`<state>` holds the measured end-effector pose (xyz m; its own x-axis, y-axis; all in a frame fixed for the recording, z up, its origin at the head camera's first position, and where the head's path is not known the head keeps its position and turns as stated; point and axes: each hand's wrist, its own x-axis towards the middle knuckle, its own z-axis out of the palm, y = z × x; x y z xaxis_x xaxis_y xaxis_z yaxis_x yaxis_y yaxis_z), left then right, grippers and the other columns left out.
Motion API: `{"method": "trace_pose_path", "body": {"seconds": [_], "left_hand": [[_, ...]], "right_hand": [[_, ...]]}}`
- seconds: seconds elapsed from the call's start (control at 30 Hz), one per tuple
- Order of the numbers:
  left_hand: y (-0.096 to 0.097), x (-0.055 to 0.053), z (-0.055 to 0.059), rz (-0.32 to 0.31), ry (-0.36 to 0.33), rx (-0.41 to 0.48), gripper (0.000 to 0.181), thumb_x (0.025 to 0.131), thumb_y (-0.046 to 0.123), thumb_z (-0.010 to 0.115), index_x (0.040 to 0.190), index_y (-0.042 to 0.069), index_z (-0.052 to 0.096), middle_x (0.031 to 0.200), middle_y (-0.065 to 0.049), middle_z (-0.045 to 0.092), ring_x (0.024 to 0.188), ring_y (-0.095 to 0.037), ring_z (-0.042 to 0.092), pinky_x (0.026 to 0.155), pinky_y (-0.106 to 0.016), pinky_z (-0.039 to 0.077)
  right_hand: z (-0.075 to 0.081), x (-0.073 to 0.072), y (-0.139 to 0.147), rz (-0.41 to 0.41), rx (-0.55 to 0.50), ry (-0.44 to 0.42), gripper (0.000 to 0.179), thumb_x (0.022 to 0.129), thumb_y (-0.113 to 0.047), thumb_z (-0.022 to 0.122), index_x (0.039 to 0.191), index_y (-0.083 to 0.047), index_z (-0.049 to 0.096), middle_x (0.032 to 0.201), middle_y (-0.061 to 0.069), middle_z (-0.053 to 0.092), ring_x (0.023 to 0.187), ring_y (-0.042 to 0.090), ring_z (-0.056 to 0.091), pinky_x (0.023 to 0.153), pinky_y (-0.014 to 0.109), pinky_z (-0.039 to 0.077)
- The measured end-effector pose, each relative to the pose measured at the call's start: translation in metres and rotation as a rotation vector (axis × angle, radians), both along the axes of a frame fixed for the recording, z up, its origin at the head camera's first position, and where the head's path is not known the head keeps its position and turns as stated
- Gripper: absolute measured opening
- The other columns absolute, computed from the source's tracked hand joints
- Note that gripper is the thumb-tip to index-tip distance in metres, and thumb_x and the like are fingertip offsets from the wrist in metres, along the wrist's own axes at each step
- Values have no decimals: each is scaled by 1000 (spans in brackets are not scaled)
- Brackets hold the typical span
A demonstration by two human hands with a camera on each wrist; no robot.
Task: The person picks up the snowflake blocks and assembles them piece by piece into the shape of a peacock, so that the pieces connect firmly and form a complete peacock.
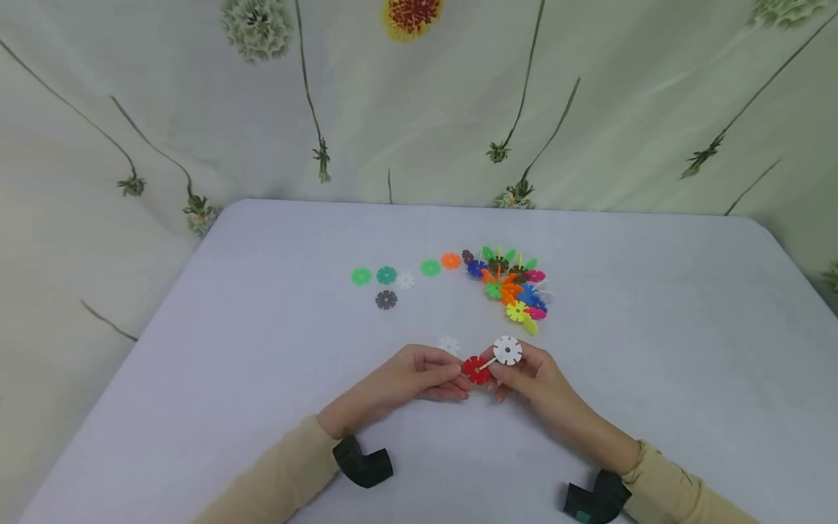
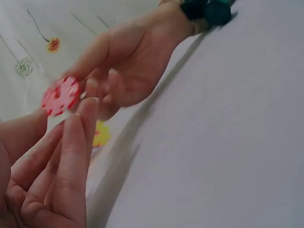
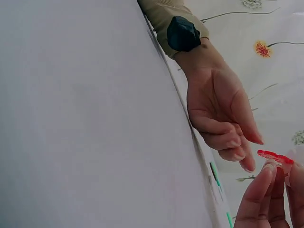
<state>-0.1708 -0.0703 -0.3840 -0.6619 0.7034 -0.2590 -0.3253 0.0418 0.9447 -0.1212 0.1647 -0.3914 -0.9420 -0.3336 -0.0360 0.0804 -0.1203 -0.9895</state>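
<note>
In the head view, my right hand (image 1: 540,371) pinches a small joined set of notched plastic discs: a red disc (image 1: 476,370), a white disc (image 1: 508,351) facing up, and a thin white piece (image 1: 487,364) seen edge-on between them. My left hand (image 1: 419,372) is just left of the red disc. From the right wrist view, the left thumb and fingers (image 3: 223,118) stand apart near the disc's edge, not closed on it. The left wrist view shows the red disc (image 2: 61,96) by the left thumb tip, slightly blurred.
Beyond the hands lies a colourful cluster of joined discs (image 1: 504,287). Loose discs lie to its left: green (image 1: 361,276), teal (image 1: 386,275), dark grey (image 1: 386,299), another green (image 1: 430,268) and orange (image 1: 451,260). A white disc (image 1: 448,345) lies behind the left fingers.
</note>
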Motion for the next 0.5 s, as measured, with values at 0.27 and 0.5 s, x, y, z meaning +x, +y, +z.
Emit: {"method": "trace_pose_path", "body": {"seconds": [0.27, 0.5], "left_hand": [[-79, -68, 14, 558, 430, -392, 41, 89, 25, 66, 124, 5, 57, 118, -9, 61, 110, -20, 55, 93, -31, 43], [-88, -103, 12, 532, 621, -830, 46, 85, 18, 68, 124, -1, 56, 110, -20, 50, 100, -32, 47, 85, -43, 41]], "right_hand": [[0, -2, 2, -30, -3, -54, 11, 91, -8, 60, 102, -5, 62, 83, 4, 63, 67, 15, 58, 65, 25, 52], [1, 0, 0, -25, -38, -78, 11, 90, -6, 62, 100, -4, 60, 85, 5, 64, 67, 14, 59, 65, 25, 52]]}}
